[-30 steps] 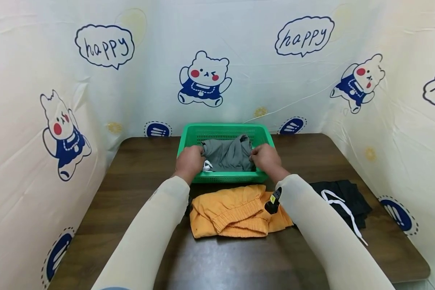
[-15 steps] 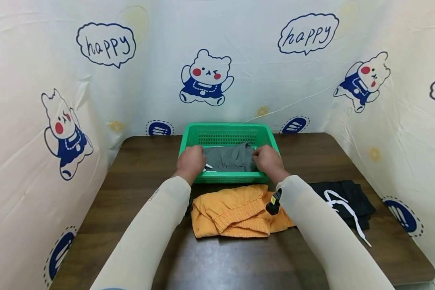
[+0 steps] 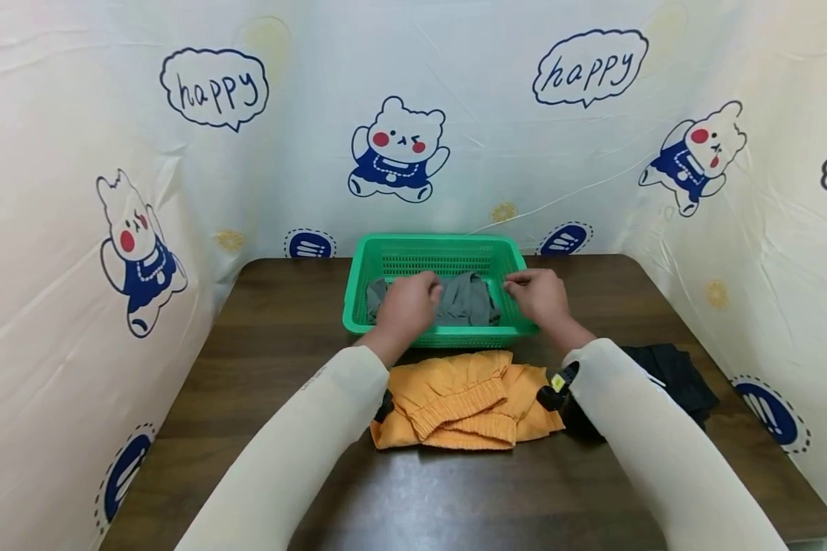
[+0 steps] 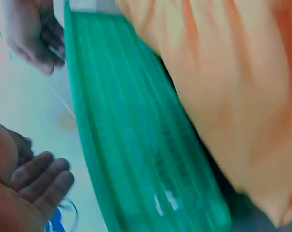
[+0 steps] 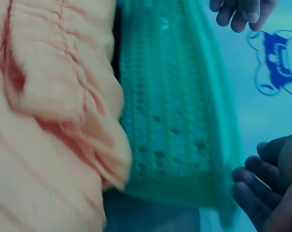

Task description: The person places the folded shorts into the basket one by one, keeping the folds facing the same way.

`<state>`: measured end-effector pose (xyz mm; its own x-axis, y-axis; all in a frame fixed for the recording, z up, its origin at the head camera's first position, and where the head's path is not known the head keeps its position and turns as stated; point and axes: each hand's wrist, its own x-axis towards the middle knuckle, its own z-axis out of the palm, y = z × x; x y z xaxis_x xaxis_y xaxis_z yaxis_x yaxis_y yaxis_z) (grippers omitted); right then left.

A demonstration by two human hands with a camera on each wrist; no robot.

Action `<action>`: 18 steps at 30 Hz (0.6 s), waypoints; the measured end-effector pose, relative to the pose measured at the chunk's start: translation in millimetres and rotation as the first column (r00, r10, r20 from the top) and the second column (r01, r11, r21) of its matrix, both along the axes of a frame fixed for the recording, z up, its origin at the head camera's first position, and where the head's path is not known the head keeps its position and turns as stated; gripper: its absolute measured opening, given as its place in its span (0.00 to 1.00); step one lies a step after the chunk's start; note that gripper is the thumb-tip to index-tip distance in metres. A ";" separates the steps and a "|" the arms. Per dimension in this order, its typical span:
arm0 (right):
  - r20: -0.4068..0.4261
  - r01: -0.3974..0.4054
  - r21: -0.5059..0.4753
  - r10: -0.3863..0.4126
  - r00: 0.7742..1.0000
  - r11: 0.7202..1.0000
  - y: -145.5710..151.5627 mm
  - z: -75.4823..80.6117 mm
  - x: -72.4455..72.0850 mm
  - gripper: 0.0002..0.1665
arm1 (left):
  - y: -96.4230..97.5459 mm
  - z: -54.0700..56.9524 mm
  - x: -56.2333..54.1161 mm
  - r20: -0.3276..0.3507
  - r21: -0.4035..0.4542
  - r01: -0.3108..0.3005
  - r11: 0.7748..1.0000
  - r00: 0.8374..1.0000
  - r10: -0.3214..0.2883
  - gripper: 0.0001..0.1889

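A grey garment (image 3: 465, 301) lies inside the green plastic basket (image 3: 441, 332) at the back of the table. My left hand (image 3: 406, 306) is above the basket's near side, over part of the grey cloth and hiding it. In the left wrist view the fingers (image 4: 42, 181) of that hand are loosely bent with nothing between them. Over the basket's right side hovers my right hand (image 3: 543, 297), apart from the cloth. Its fingers (image 5: 257, 186) are relaxed and hold nothing in the right wrist view. Below both hands, a folded orange garment (image 3: 455, 394) with a gathered elastic band lies in front of the basket.
A folded black garment (image 3: 675, 379) lies on the right of the brown wooden table (image 3: 276, 329), partly behind the right sleeve. A printed white curtain (image 3: 282, 168) surrounds the table at the back and sides.
The grey garment has sunk flatter into the basket, and both hands have let go of it. My left hand has moved right over the basket; my right hand has shifted right, away from the cloth.
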<state>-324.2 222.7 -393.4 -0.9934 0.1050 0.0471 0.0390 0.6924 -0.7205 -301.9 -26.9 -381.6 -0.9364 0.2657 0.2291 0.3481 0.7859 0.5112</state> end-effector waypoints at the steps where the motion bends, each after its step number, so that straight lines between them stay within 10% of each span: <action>1: 0.000 0.002 -0.030 -0.002 1.000 1.000 8.0 2.2 2.2 0.18 | 6.8 0.5 4.0 -0.029 0.001 0.030 1.000 0.999 -0.030 0.15; 9: 0.036 0.075 -0.103 -0.072 0.997 0.992 96.7 18.5 28.1 0.24 | 62.5 0.0 42.5 -0.103 0.045 0.240 0.970 0.967 -0.235 0.14; 14: 0.096 0.061 -0.127 -0.049 0.994 0.990 166.1 13.0 47.9 0.30 | 99.6 -15.8 65.9 0.090 0.284 0.255 0.924 0.953 -0.290 0.13; 18: 0.143 0.049 -0.063 -0.039 0.989 0.997 218.8 2.2 68.7 0.30 | 130.6 -35.5 80.3 0.321 0.486 0.105 0.868 0.902 -0.289 0.09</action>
